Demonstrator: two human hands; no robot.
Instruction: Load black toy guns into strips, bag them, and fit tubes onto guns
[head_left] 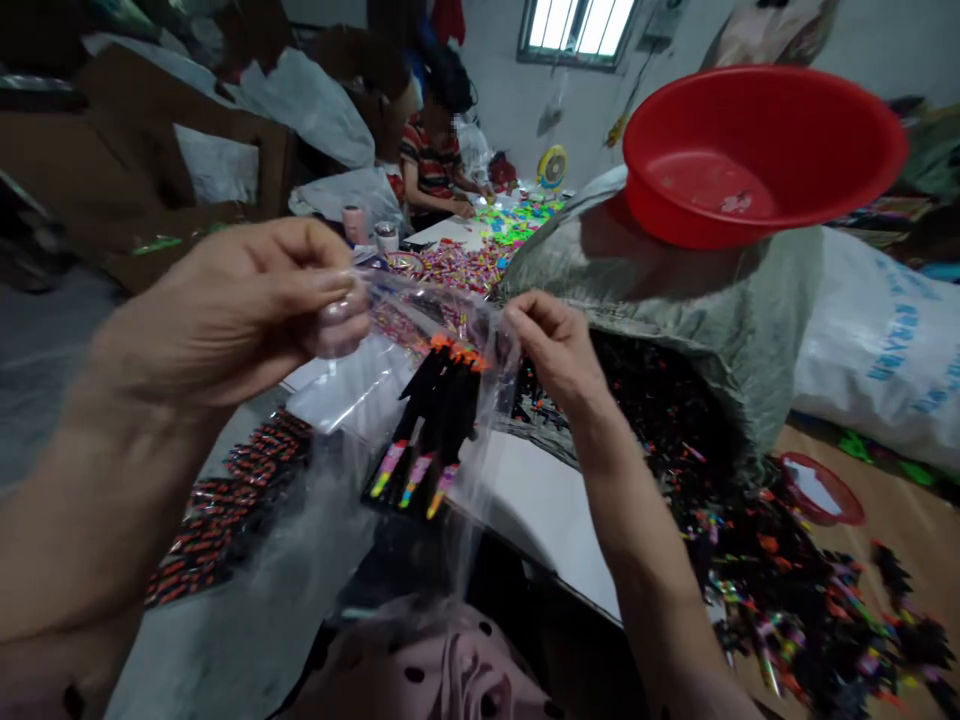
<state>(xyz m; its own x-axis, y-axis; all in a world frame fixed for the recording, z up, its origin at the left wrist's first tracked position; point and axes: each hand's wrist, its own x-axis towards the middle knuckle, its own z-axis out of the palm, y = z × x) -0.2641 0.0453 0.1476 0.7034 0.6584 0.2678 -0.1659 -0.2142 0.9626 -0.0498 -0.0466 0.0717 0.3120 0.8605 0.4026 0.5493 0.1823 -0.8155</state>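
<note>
A clear plastic bag hangs stretched between my two hands above my lap. My left hand pinches its upper left corner, fingers closed. At the upper right corner, my right hand grips the film between thumb and fingers. Inside the bag, or seen through it, are several black toy pieces with orange ends at the top and pink, yellow and blue tips at the bottom. Whether they rest on the bag's floor I cannot tell. A white board lies behind and below the bag.
A large red basin sits on a grey woven sack spilling black pieces. Rows of black-and-orange packs lie lower left. Another person sits at the far table near colourful pieces. A small red dish is at right.
</note>
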